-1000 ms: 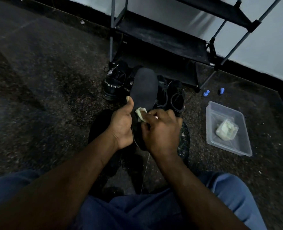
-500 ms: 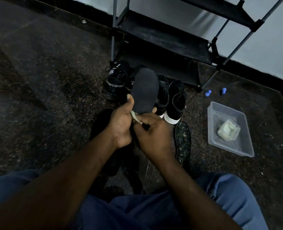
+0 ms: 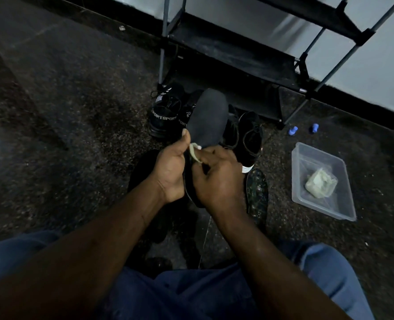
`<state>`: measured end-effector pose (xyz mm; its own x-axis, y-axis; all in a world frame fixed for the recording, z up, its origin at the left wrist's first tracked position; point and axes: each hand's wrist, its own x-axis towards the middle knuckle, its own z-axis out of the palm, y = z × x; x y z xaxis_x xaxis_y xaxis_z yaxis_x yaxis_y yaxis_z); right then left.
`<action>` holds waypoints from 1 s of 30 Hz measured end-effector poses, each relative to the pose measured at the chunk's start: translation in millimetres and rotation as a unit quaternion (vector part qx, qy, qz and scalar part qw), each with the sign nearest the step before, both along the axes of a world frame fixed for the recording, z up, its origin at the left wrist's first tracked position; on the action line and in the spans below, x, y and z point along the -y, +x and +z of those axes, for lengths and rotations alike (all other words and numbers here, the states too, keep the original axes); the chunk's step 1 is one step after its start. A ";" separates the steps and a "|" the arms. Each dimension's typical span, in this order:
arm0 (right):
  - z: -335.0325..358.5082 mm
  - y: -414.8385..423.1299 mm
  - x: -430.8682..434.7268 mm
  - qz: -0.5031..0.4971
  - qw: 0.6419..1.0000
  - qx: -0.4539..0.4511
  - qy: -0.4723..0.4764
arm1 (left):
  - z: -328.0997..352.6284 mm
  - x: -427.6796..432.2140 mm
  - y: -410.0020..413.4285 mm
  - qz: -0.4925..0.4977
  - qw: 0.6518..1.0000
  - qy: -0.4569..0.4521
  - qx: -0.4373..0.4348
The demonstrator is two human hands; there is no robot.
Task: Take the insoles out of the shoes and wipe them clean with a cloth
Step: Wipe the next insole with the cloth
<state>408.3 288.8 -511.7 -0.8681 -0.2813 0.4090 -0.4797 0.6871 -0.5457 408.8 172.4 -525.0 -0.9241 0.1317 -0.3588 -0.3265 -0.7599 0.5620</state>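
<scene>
A black insole stands upright in front of me, toe end up. My left hand grips its left edge, thumb against the rim. My right hand pinches a small pale cloth against the insole's middle and covers the lower half. Behind the insole, several black shoes stand on the floor: a pair marked SPORT on the left and a black shoe with a white sole on the right. Another insole lies flat on the floor right of my right wrist.
A clear plastic tub with a crumpled pale cloth sits on the floor to the right. Two small blue caps lie near a dark shoe rack against the wall. A dark flat shape lies under my left wrist.
My right hand slid the cloth leftward and slightly up across the insole, closer to my left thumb. The cloth is now more bunched and less of it shows. The left hand's grip stays.
</scene>
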 end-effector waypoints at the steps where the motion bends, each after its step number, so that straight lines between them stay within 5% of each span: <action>1: -0.3 3.4 0.5 0.026 1.000 -0.002 0.012 | -0.1 1.5 -0.9 -0.001 1.000 0.006 0.001; 4: 6.6 0.5 -6.4 0.088 0.996 0.018 0.015 | 0.0 4.5 -4.2 0.003 1.000 0.020 0.002; 8: 27.3 -27.7 -15.3 -0.034 0.991 0.049 -0.117 | -0.4 0.2 -2.9 0.006 1.000 -0.010 -0.003; 14: 27.2 -27.5 16.2 -0.048 0.997 0.050 0.040 | -5.4 -5.0 0.9 0.012 1.000 -0.027 -0.008; 20: 14.4 -3.5 21.2 -0.032 0.998 0.057 0.023 | -9.1 -0.3 0.5 0.023 0.999 -0.022 0.002; 25: 9.9 17.0 5.7 0.058 0.992 0.049 0.096 | -6.2 5.5 -5.4 0.034 0.999 0.010 0.014; 30: 22.9 1.9 -18.9 -0.044 0.992 0.082 -0.081 | -6.6 -1.1 -6.4 0.026 1.000 -0.008 -0.005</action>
